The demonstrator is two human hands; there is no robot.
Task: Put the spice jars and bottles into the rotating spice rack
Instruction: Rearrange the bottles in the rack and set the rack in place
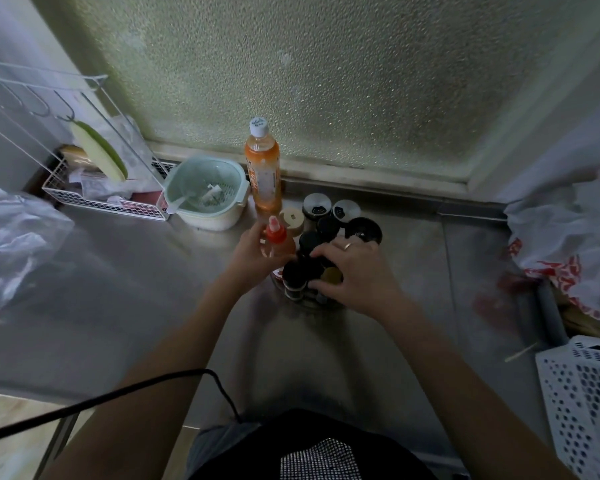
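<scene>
The round rotating spice rack (293, 295) stands on the steel counter just in front of me, holding several black-lidded jars and one gold-lidded jar (331, 274). My left hand (253, 252) grips a small squeeze bottle with a red cap (277, 237) at the rack's left side. My right hand (352, 271), a ring on one finger, rests over the rack's right side with fingers on the jar lids. Behind the rack stand loose jars: one with a beige lid (292, 216), two with grey shaker lids (315, 206), and a black-lidded one (363, 230).
A tall orange drink bottle (263, 168) stands behind the jars by the frosted window. A mint colander bowl (207, 194) and a white wire rack (94, 188) sit at the back left. Plastic bags lie at both sides; a white perforated basket (582, 396) is at the near right.
</scene>
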